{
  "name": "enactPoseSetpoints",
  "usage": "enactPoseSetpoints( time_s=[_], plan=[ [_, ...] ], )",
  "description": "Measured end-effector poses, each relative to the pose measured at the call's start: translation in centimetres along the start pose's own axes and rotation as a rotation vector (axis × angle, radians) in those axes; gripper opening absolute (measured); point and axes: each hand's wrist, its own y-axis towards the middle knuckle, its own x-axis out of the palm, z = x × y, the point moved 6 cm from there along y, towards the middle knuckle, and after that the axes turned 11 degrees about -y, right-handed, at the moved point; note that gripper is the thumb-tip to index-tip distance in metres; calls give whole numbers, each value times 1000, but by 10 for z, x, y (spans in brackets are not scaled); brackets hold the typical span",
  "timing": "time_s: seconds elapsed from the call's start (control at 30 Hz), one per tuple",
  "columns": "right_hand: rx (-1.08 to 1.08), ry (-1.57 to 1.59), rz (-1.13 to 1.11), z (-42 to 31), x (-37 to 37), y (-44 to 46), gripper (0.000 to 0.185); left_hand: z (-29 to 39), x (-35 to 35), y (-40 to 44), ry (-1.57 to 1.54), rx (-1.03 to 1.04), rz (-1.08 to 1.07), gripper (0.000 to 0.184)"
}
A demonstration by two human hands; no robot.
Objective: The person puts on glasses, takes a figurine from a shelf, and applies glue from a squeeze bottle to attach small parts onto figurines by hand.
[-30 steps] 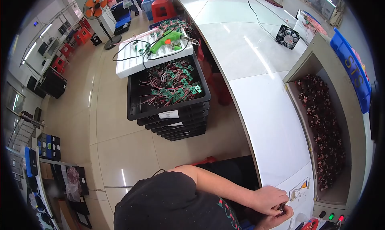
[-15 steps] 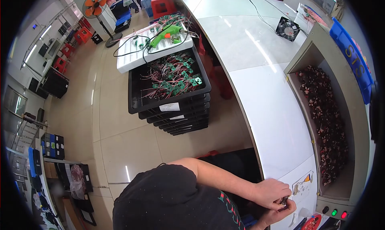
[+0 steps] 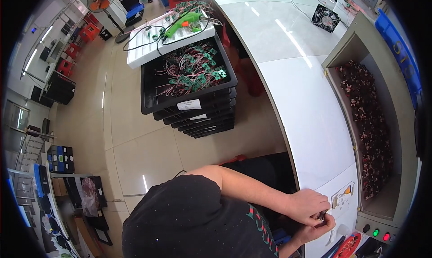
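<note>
Over the white bench [image 3: 299, 136], my left hand [image 3: 308, 206] is closed, fingertips pinching a small dark part [image 3: 321, 216]. My right hand [image 3: 316, 231] comes from below, its thumb and fingers closed against the same part. The part's exact kind cannot be made out because fingers cover most of it. Right beside the hands, a stained white patch with a small yellow-orange mark [image 3: 348, 190] lies on the bench. A red dish [image 3: 358, 238] with small pieces stands close to my right hand, near the lower edge.
A grey box [image 3: 407, 186] holds a heap of small dark red parts [image 3: 366, 127]; green [image 3: 375, 233] and red [image 3: 386, 236] buttons sit on its front. Stacked black crates [image 3: 189, 106] hold wired green circuit boards [image 3: 193, 75]. A green glue gun [image 3: 184, 24] lies on white foam above them.
The whole view has shifted slightly, with the crates and foam sitting higher in the picture. Both hands stay together around the small part, with a small change in finger position.
</note>
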Motion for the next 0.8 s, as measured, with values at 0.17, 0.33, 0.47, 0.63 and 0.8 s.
enactPoseSetpoints(
  time_s=[0.17, 0.33, 0.47, 0.63, 0.8],
  plan=[
    [-18, -19, -2, 4, -1, 0, 31, -1, 1, 0, 0, 25, 18, 30],
    [-18, -11, -6, 5, -2, 0, 31, 0, -2, 0, 2, 25, 29, 29],
    [4, 22, -11, 5, -1, -1, 32, 1, -3, -1, -12, 39, 48, 29],
    [-13, 25, -7, 2, 0, 1, 31, 1, -3, -1, -6, 38, 40, 29],
    [3, 4, -8, 3, -1, 0, 31, -1, 0, 0, -2, 27, 14, 29]
  ],
)
